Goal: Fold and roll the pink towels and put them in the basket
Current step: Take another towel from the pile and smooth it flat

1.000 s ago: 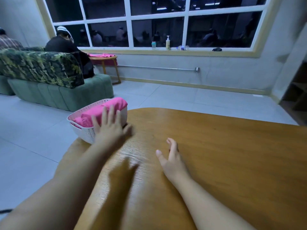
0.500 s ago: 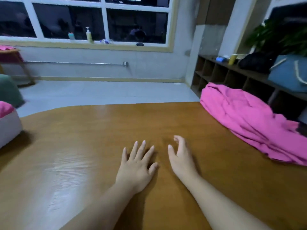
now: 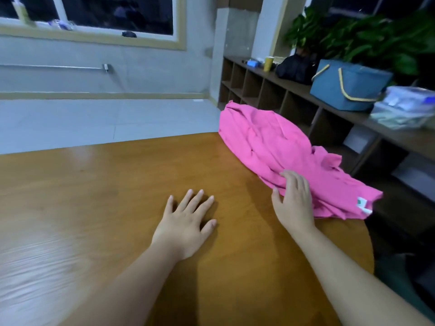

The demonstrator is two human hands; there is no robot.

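Observation:
A heap of crumpled pink towels (image 3: 277,147) lies along the right edge of the wooden table (image 3: 106,189), with a small white tag at its near end. My right hand (image 3: 293,203) reaches onto the near part of the heap, fingers spread and lying on the cloth, thumb out to the left. My left hand (image 3: 186,222) rests flat on the bare tabletop, fingers straight and spread, well left of the towels. The basket is out of view.
Beyond the table's right edge runs a low dark shelf unit (image 3: 294,100) carrying a blue bag (image 3: 348,85), a clear plastic box (image 3: 404,107), a black bag and plants. Grey tiled floor (image 3: 94,118) and a window wall lie behind the table.
The view has swung right, away from the white basket with rolled towels. My left hand left the basket and lies on the table; my right hand moved right onto the pink heap.

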